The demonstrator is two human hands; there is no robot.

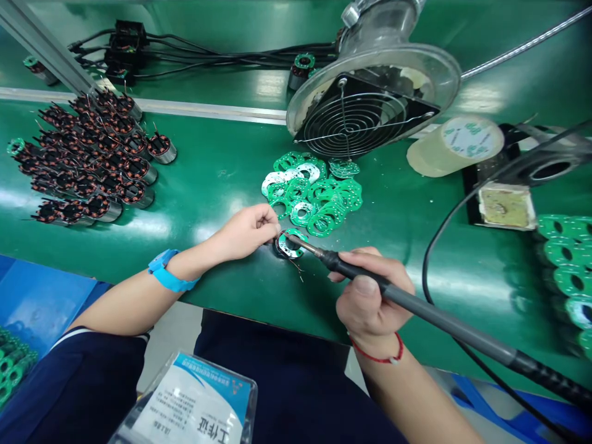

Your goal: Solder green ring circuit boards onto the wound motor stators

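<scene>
Wound coils (87, 160) are stacked at the upper left of the counter (208, 179). My left hand (247, 231) is pinched narrow against the left rim of the green ring board (291, 242) at centre frame; I cannot tell what the fingertips grip. From the right, my right hand (370, 296) is wrapped around the soldering iron (416, 308). Its long axis runs from lower right up to the left, tip touching the board. The card (194, 407) at the bottom edge reads 工作证, and its finer print is illegible.
</scene>
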